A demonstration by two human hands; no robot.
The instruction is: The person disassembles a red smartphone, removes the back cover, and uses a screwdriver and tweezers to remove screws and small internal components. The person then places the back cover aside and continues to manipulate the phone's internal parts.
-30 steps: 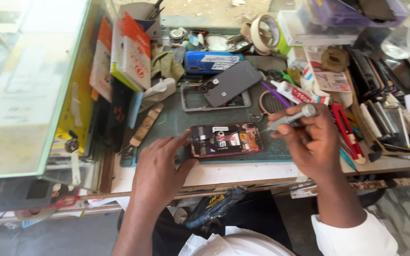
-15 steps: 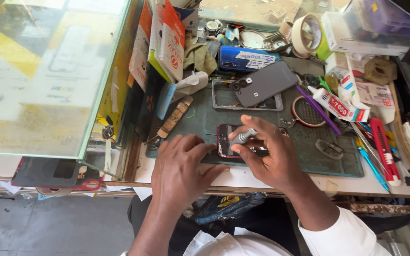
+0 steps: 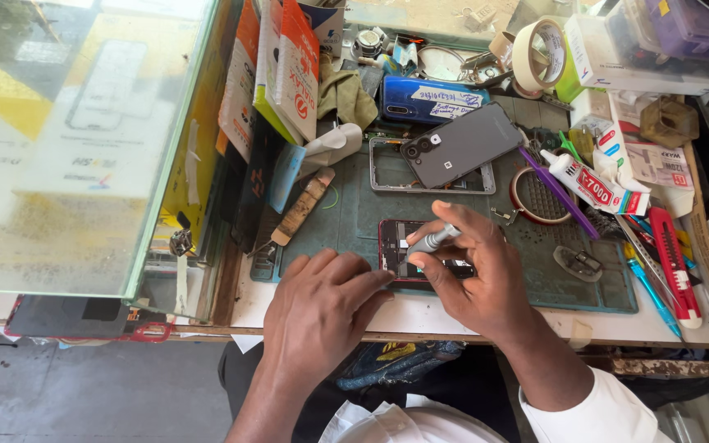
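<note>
head | left hand [image 3: 322, 308] flat, fingers spread, pinning opened phone [image 3: 400, 250] | right hand [image 3: 478, 279] fingers pinching grey screwdriver [image 3: 432, 240]

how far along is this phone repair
Done: the opened phone lies on the green mat with its insides bare, and a dark back cover rests apart on a loose frame. In hand: the right hand holds a grey screwdriver tip-down on the phone while the left hand steadies its edge. Left: probably the rest of the inside work and closing up.
</note>
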